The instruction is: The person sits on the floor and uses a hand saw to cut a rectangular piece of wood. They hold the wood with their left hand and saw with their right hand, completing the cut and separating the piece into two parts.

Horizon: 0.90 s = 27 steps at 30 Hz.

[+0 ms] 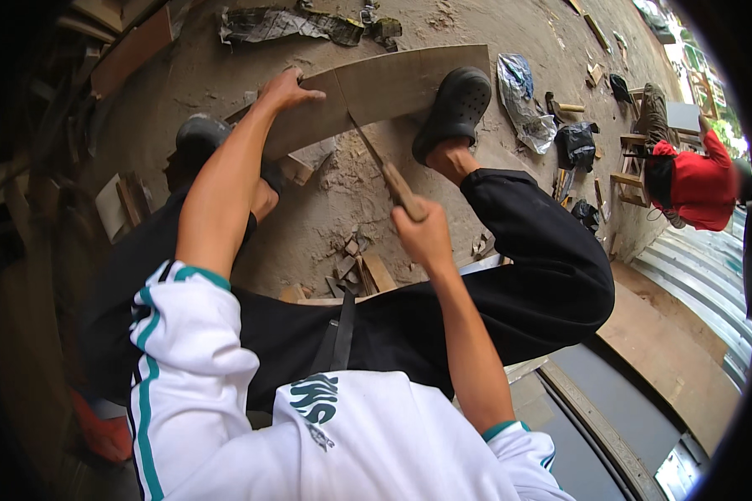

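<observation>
Close to me, bits of scrap wood [378,272] are lying on the dusty floor [301,242] between my legs. My right hand [426,238] is holding the saw [403,190] tight by its brown handle. Its thin dark blade is pointing away from me and a bit left, and it is meeting the near edge of the board [393,82]. So the board is lying ahead of my right hand, mostly to the left, and its long side is running left to right, slanting away toward its right end. My left hand [284,90] is nearer to it: it is resting on the left part by the far edge, thumb sticking out wide (I cannot tell if the fingers are hooking over). The board is looking flat, plain and grey-brown, with a thin dark line crossing it. My black clog [459,104] is standing on the right end. Past the far edge, a crumpled strip [292,25] is lying on the floor.
</observation>
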### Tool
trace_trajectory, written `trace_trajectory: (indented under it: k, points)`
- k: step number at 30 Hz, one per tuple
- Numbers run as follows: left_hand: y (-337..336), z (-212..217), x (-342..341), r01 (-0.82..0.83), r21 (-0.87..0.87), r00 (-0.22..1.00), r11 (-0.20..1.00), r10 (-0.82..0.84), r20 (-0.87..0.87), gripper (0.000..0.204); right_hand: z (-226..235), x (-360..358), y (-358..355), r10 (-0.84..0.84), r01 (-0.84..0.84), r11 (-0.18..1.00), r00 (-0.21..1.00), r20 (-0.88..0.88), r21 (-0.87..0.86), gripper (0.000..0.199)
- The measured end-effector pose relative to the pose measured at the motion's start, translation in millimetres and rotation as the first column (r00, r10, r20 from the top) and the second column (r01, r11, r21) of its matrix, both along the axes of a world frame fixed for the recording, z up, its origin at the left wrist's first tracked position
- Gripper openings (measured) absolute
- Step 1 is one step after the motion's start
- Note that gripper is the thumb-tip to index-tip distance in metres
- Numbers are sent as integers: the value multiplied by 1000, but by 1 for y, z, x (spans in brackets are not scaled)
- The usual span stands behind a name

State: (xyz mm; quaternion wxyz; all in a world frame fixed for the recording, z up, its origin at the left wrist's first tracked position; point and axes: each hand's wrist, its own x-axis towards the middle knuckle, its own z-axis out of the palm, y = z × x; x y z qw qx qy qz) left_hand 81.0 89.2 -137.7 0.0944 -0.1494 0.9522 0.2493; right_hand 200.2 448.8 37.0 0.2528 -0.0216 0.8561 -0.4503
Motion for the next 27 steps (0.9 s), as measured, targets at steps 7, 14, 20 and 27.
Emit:
trace_trajectory:
  k: [7, 14, 20, 27]
  points:
    - [35, 3, 27, -120, -274, 993, 954, 111, -48, 96, 11, -32, -34, 84, -87, 996, 994, 71, 27, 30]
    - [118, 10, 87, -82, -191, 972, 978, 121, 203, 102, 22, -36, -61, 97, -103, 992, 992, 83, 67, 30]
    - [80, -18, 76, 14, -142, 973, 990, 19, 229, 99, -17, 11, -29, 51, -50, 998, 998, -39, 29, 29]
    - [87, -17, 83, 119, -182, 965, 976, -71, 251, 95, 6, 33, -29, 23, -24, 999, 999, 41, 30, 27]
